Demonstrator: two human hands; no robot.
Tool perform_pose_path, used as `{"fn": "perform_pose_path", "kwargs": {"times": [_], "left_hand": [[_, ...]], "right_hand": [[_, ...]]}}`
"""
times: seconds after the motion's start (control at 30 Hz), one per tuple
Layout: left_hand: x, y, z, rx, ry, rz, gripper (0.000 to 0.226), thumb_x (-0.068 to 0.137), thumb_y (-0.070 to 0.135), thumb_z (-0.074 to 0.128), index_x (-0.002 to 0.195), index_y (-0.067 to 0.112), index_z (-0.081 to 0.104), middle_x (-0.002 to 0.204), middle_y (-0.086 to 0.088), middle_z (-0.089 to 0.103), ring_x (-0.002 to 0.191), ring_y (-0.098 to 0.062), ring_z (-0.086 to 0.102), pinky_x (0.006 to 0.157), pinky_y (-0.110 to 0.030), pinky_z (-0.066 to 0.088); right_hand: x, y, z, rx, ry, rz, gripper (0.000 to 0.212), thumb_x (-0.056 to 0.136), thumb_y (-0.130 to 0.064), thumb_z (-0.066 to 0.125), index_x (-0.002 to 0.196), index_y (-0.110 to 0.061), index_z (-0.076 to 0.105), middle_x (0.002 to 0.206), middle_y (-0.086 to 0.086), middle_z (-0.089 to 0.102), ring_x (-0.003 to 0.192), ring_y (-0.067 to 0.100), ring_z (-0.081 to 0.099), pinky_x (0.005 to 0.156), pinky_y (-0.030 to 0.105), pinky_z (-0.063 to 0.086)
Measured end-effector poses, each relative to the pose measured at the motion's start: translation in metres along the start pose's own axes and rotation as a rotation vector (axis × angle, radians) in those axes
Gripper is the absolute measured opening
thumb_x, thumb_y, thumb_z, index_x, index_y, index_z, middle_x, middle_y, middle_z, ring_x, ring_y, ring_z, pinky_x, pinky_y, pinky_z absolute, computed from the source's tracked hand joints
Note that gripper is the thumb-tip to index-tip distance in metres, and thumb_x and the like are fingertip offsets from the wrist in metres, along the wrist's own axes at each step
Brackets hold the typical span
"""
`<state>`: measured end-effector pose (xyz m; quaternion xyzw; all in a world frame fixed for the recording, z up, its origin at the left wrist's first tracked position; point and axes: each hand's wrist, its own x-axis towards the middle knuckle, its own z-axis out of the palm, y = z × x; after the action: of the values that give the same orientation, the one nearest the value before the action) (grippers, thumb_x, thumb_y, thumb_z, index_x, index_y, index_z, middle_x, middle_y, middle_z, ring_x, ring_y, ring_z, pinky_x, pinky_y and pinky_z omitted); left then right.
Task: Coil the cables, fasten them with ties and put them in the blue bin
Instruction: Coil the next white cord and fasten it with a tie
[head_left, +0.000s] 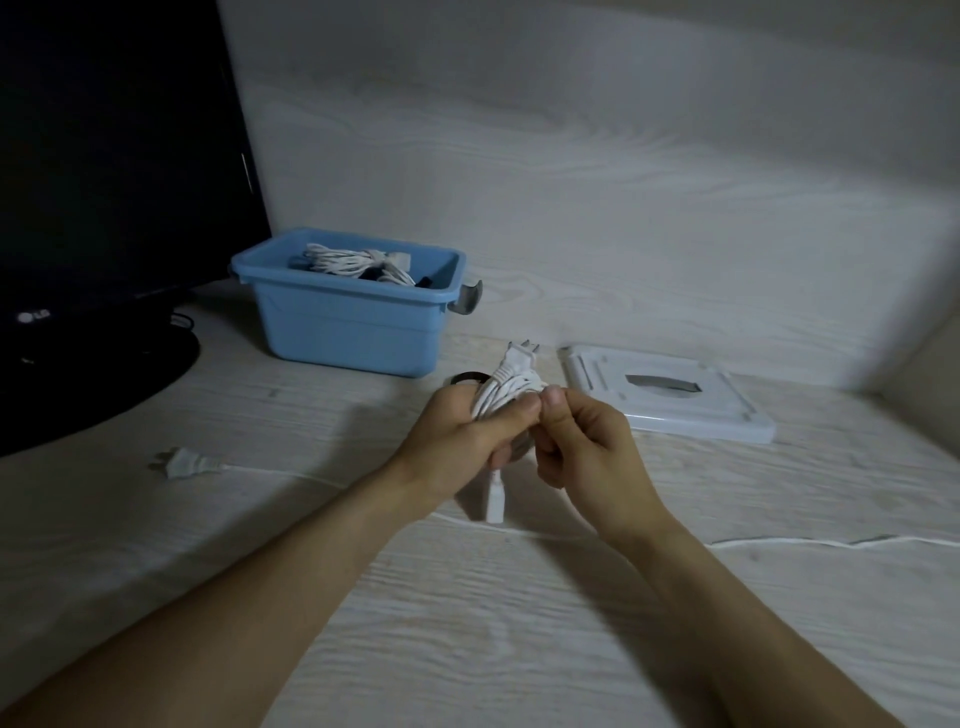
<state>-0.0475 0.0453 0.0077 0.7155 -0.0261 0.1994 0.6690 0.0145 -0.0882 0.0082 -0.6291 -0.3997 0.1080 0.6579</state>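
Observation:
My left hand (462, 436) grips a coiled white cable (506, 389) above the desk; its pronged plug (521, 356) sticks up and its other connector (495, 499) hangs below my fist. My right hand (582, 441) pinches at the coil's right side with thumb and forefinger; a tie there is too small to make out. The blue bin (348, 317) stands behind and to the left, holding a bundled white cable (348, 262) and dark items. A second white cable (779, 541) lies loose across the desk, its plug (179, 463) at the left.
A dark monitor (114, 156) on a round base (78, 384) fills the left. The bin's white lid (670, 397) lies flat to the right. A dark ring-shaped object (462, 378) sits just behind my left hand. The wood-grain desk (467, 623) meets a wall behind.

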Motion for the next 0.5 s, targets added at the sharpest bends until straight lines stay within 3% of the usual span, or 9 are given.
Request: {"fn": "perform_pose_path", "kwargs": {"times": [0.1,0.2,0.3,0.4,0.5], "left_hand": [[0.0,-0.0015,0.0009,-0.001,0.064,-0.041,0.026,0.095,0.015,0.062,0.085,-0.009,0.057,0.053,-0.005,0.044,0.05,-0.013,0.043,0.051,-0.024,0.04],[0.0012,-0.0056,0.0022,-0.029,0.092,-0.083,0.027,0.094,0.012,0.062,0.093,-0.014,0.057,0.051,0.001,0.043,0.048,-0.012,0.042,0.05,-0.026,0.037],[0.0027,-0.006,0.0011,-0.115,0.084,-0.152,0.021,0.094,0.008,0.058,0.093,-0.013,0.059,0.048,0.004,0.04,0.047,-0.012,0.04,0.05,-0.027,0.034],[0.003,-0.0018,-0.0007,-0.114,0.112,-0.166,0.016,0.096,0.007,0.055,0.081,0.004,0.06,0.047,0.006,0.044,0.047,-0.011,0.041,0.048,-0.023,0.036],[0.0038,-0.0029,-0.0031,-0.035,0.169,-0.115,0.019,0.097,0.011,0.056,0.079,0.004,0.059,0.048,0.001,0.046,0.049,-0.013,0.043,0.05,-0.022,0.039]], "right_hand": [[0.0022,0.0066,-0.0073,-0.062,0.048,0.021,0.045,0.1,-0.03,0.047,0.082,0.009,0.057,0.054,-0.004,0.046,0.048,0.009,0.035,0.047,0.024,0.03],[0.0026,0.0096,-0.0089,-0.121,0.09,-0.006,0.038,0.101,-0.025,0.052,0.079,0.004,0.061,0.054,-0.002,0.048,0.049,0.007,0.04,0.05,0.019,0.035],[0.0038,0.0093,-0.0096,-0.073,0.062,0.0,0.044,0.103,-0.028,0.05,0.083,0.01,0.056,0.061,0.009,0.051,0.055,0.018,0.045,0.052,0.028,0.039],[0.0041,0.0073,-0.0098,-0.023,0.004,0.036,0.04,0.098,-0.033,0.045,0.084,0.001,0.057,0.073,0.013,0.055,0.064,0.025,0.05,0.057,0.033,0.045],[0.0031,0.0032,-0.0081,0.079,0.0,0.077,0.04,0.103,-0.028,0.045,0.076,-0.011,0.068,0.078,0.017,0.057,0.073,0.024,0.052,0.06,0.035,0.048]]}}
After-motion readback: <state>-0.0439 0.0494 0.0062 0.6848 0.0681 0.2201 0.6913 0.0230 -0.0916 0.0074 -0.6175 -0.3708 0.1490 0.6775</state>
